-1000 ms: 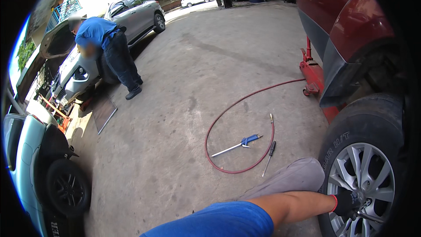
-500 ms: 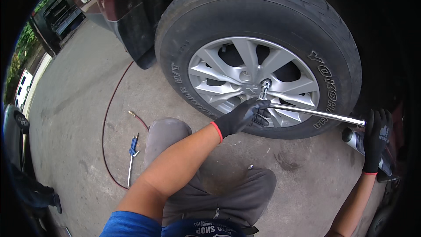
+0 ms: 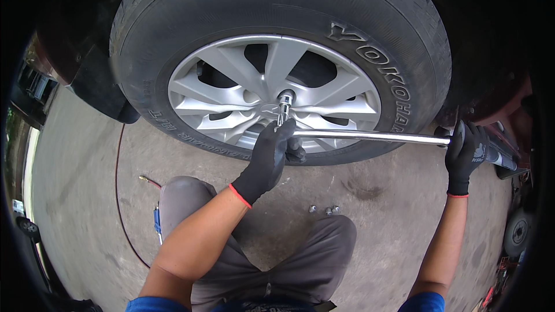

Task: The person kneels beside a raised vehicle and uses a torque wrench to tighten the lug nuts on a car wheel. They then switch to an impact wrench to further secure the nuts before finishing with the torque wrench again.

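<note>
A car wheel (image 3: 272,104) with a silver alloy rim and black tyre fills the upper view. A long chrome wrench (image 3: 376,136) runs level from a socket (image 3: 284,104) set on a wheel nut out to the right. My left hand (image 3: 270,159), in a black glove, grips the wrench's head end just below the socket. My right hand (image 3: 465,153), also gloved, is closed around the dark handle at the far right. My knees in grey trousers are below.
Three loose wheel nuts (image 3: 324,210) lie on the concrete between my knees. A red air hose (image 3: 122,196) curves along the ground at left, beside a blue-handled tool (image 3: 156,221). The red car body surrounds the wheel.
One second ago the view faced the yard and another person by a grey car. It has swung to the wheel. In the last half second the view moved closer, with both hands staying on the wrench.
</note>
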Tool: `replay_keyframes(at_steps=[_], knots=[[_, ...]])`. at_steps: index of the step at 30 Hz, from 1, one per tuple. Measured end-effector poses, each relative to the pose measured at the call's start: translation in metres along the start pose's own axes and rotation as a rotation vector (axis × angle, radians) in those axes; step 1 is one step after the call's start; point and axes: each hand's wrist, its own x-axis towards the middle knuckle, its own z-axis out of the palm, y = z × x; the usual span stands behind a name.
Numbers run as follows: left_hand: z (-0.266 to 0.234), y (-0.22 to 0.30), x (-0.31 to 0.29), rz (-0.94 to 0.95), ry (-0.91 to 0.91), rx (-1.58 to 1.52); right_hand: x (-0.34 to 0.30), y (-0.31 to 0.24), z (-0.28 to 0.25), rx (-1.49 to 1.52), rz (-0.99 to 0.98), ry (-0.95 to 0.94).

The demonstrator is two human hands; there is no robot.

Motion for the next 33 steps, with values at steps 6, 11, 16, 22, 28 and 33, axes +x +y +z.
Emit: replay_keyframes(at_steps=[6,11,16,22,28,33], knots=[[-0.007,0.005,0.002,-0.032,-0.026,0.111,-0.018,-0.019,0.018,0.054,0.077,0.158],[-0.014,0.011,0.003,0.071,-0.035,0.645,-0.106,-0.088,0.074,0.223,0.356,-0.002],[-0.005,0.022,0.004,-0.035,0.030,0.237,-0.123,-0.053,0.066,0.357,0.466,-0.256],[-0.016,0.002,-0.020,-0.105,-0.040,0.156,-0.072,-0.044,0.019,0.266,0.447,-0.196],[-0.026,-0.003,-0.068,0.004,-0.078,-0.073,-0.118,-0.093,0.004,0.577,0.964,-0.492],[-0.029,0.046,-0.068,0.208,-0.293,-0.371,-0.197,-0.263,0.057,1.270,1.113,-0.838]])
